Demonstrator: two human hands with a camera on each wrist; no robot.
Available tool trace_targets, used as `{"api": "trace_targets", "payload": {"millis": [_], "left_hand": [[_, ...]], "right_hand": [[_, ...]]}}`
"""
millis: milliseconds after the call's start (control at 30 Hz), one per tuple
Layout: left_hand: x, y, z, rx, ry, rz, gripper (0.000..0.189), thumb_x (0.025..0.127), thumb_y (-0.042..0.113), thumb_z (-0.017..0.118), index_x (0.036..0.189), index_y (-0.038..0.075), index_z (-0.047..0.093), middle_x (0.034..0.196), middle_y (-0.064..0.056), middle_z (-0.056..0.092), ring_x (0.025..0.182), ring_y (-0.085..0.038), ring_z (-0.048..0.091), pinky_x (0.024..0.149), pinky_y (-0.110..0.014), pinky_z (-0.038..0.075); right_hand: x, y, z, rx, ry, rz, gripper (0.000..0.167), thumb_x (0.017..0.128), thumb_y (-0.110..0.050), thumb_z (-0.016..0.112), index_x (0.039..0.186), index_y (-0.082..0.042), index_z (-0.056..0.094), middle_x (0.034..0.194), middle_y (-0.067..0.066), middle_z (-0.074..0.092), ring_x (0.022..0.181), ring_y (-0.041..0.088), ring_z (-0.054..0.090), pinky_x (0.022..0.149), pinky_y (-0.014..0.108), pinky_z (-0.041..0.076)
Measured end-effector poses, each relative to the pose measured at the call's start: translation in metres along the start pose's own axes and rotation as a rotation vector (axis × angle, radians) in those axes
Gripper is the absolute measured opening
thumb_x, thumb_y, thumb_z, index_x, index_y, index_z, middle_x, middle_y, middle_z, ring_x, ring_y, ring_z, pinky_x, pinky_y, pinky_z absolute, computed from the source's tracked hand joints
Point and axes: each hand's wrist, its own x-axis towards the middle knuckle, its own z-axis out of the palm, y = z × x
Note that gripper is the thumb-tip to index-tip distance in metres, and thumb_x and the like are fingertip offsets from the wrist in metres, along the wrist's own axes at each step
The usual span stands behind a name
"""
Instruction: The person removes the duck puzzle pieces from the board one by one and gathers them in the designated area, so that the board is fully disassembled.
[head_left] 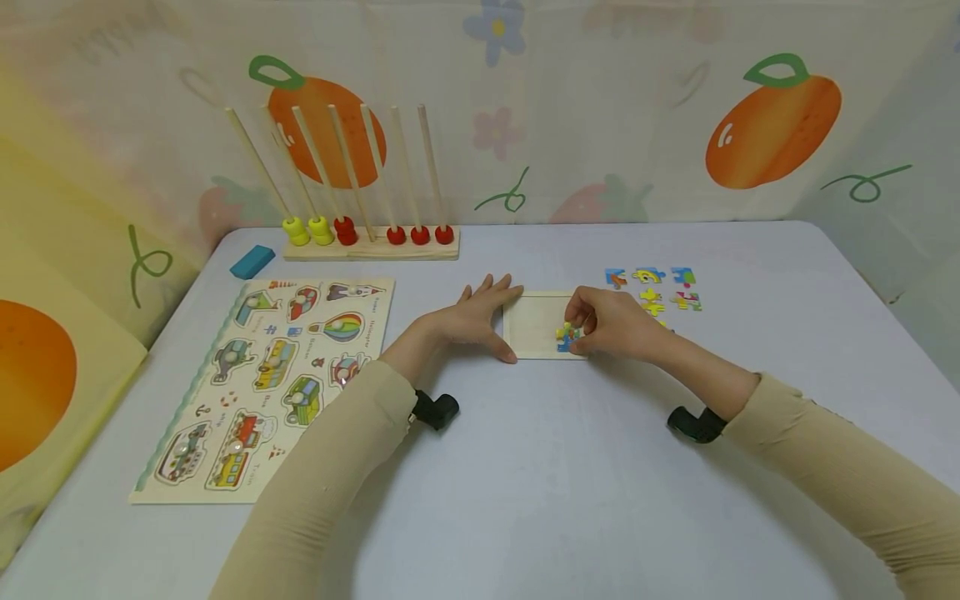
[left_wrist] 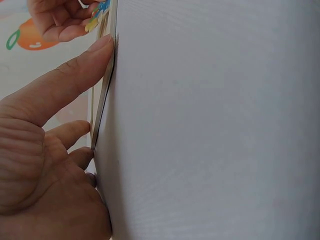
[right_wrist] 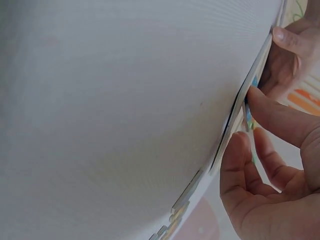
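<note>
A small pale wooden puzzle tray (head_left: 534,321) lies on the table between my hands. My left hand (head_left: 474,319) rests at the tray's left side with fingers spread, the thumb (left_wrist: 80,75) against its near edge. Over the tray's right part, my right hand (head_left: 617,323) pinches a blue and yellow jigsaw piece (head_left: 564,337) between thumb and fingers. In the right wrist view that piece (right_wrist: 248,116) stands tilted at the tray's edge, partly hidden by the thumb. Whether other pieces lie under the right hand cannot be seen.
Loose jigsaw pieces (head_left: 683,276) lie beyond the right hand, some partly covered by it. A vehicle picture board (head_left: 300,333) lies on the left. Behind it are a blue block (head_left: 252,262) and a bead-rod stand (head_left: 360,250) with tall pegs.
</note>
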Motion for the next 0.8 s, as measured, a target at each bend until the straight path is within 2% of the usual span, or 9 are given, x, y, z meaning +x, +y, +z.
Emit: {"api": "trace_targets", "payload": {"millis": [533, 800], "left_hand": [[0.0008, -0.0002, 0.0001, 0.002, 0.004, -0.002, 0.109, 0.074, 0.031, 0.084, 0.16, 0.018, 0.017, 0.17, -0.003, -0.002, 0.157, -0.023, -0.015, 0.127, -0.047, -0.012], [0.0017, -0.0008, 0.0004, 0.001, 0.0, -0.008, 0.11, 0.073, 0.031, 0.084, 0.16, 0.018, 0.017, 0.17, -0.003, -0.003, 0.157, -0.022, -0.016, 0.127, -0.047, -0.013]], "right_hand": [[0.0006, -0.0004, 0.0001, 0.063, -0.017, -0.006, 0.038, 0.076, -0.004, 0.083, 0.104, -0.004, 0.057, 0.09, 0.009, 0.059, 0.081, 0.018, 0.055, 0.07, 0.02, 0.048], [0.0006, 0.002, -0.0023, 0.081, -0.02, -0.032, 0.026, 0.082, -0.001, 0.074, 0.103, -0.004, 0.06, 0.09, 0.009, 0.062, 0.082, 0.018, 0.057, 0.071, 0.021, 0.048]]}}
